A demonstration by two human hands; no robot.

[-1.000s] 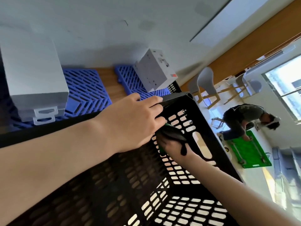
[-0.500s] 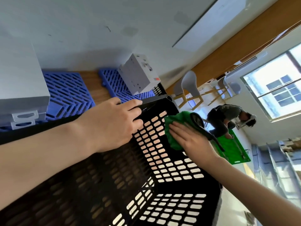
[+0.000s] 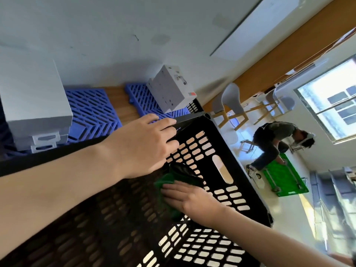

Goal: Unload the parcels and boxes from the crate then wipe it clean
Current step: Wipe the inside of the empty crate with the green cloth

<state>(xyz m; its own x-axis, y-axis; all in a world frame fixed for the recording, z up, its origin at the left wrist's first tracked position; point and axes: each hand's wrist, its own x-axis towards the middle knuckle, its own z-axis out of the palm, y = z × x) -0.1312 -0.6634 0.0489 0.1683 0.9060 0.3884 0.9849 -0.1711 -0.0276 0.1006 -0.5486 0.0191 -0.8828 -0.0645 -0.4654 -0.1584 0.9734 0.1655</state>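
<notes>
Two hands work the black crate [image 3: 227, 143]. Half a second on, the right hand [image 3: 189, 199] has slid the green cloth [image 3: 165, 183] from high on the end wall down toward the inner corner, fingers flat and pressing it against the slotted side. The left hand [image 3: 142, 145] keeps its grip, fingers curled over the crate's rim near the corner. A white box [image 3: 169, 89] sits on blue pallets [image 3: 92, 110] just behind the crate.
</notes>
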